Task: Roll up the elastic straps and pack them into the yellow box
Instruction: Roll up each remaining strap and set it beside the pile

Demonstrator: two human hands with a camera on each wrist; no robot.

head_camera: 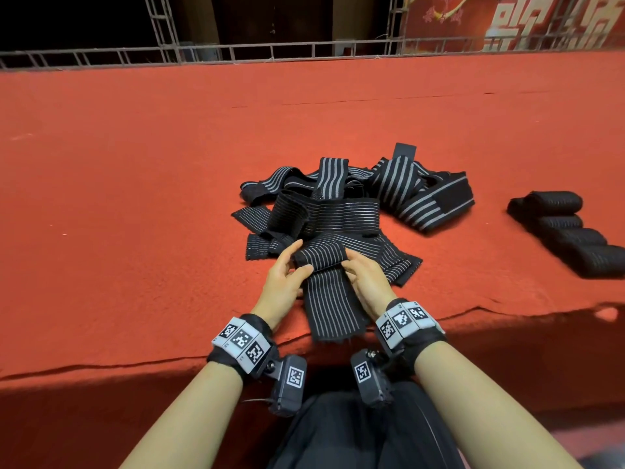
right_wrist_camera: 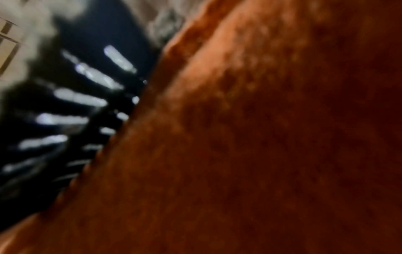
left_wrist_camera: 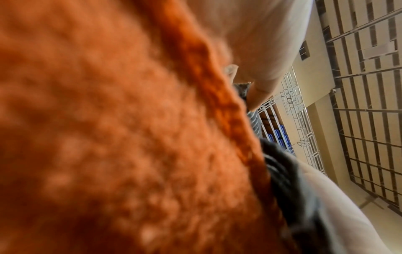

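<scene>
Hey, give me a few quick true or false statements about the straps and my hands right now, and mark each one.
1. Both hands, left hand and right hand, hold the strap being rolled. True.
2. The finished rolls lie to the left of the loose pile. False: they lie to the right of the loose straps.
3. The surface is a red carpet. True.
4. The yellow box stands beside the pile. False: no yellow box is in view.
5. The held strap is plain white. False: it is black with pale stripes.
</scene>
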